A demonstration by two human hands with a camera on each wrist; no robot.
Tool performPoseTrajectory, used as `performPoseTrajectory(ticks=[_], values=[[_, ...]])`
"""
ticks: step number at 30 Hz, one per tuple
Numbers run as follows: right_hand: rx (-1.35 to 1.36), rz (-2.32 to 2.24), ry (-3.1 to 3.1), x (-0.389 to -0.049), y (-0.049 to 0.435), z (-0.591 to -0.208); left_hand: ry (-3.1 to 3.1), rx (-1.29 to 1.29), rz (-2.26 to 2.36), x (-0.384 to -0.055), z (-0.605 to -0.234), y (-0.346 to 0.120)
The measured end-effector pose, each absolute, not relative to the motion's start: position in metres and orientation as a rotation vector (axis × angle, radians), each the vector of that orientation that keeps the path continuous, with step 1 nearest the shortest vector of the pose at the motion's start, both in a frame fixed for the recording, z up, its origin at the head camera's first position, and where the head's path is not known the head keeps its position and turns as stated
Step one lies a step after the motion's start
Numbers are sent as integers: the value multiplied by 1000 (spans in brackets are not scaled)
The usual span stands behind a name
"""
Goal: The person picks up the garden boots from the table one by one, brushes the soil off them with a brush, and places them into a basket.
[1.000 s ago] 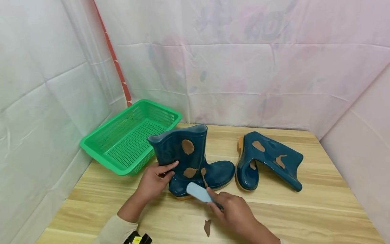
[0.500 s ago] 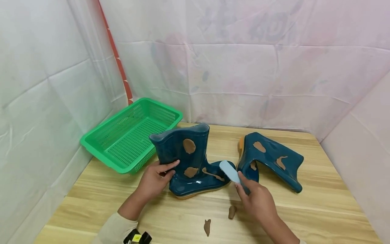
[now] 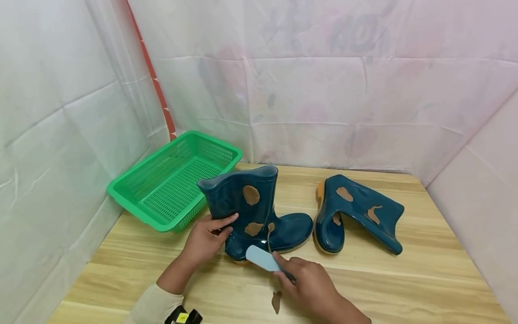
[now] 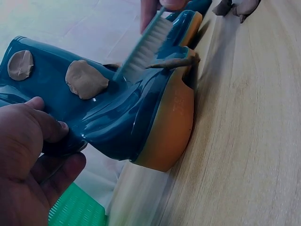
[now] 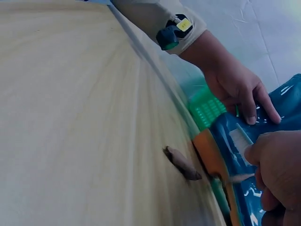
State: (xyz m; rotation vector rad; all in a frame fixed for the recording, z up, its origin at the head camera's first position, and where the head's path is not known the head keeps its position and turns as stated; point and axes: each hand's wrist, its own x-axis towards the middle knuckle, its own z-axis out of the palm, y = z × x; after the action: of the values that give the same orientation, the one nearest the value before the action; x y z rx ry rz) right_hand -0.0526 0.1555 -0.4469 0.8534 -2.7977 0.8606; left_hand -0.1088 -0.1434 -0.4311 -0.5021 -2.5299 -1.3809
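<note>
My left hand grips a dark blue rain boot at the back of its ankle, and the boot stands upright on its orange sole. Brown clay-like patches stick to its side. A thin brown strip dangles from the instep over the sole's edge. My right hand holds a brush with a light blue back by its handle. The white bristles face the boot's lower side, close to the strip.
A second blue rain boot lies on its side at the right, also with brown patches. The green plastic basket stands at the back left. A loose brown piece lies on the wooden table near the front.
My right hand swept the brush right toward the toe, then back left to the boot's lower side. The brown strip swung toward the toe and hangs down again. My left hand stayed put.
</note>
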Motion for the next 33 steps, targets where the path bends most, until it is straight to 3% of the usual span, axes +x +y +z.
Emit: performPoseTrajectory(ticks=[12,24,28,33], values=[[303,789,-2698,-76,204,-446,-2558,-468,-1396,-108,-428,-141],[185,807,-2791,-83,209,-441,-2547,-467,-1422,-109,-431,-142],[278,828,-2825,-81,208,-443,-2562,-433,-1429,-108,-430,-142],[662,822,-2809,-71,202,-442,-2561,-427,-1418,-108,-430,-143]])
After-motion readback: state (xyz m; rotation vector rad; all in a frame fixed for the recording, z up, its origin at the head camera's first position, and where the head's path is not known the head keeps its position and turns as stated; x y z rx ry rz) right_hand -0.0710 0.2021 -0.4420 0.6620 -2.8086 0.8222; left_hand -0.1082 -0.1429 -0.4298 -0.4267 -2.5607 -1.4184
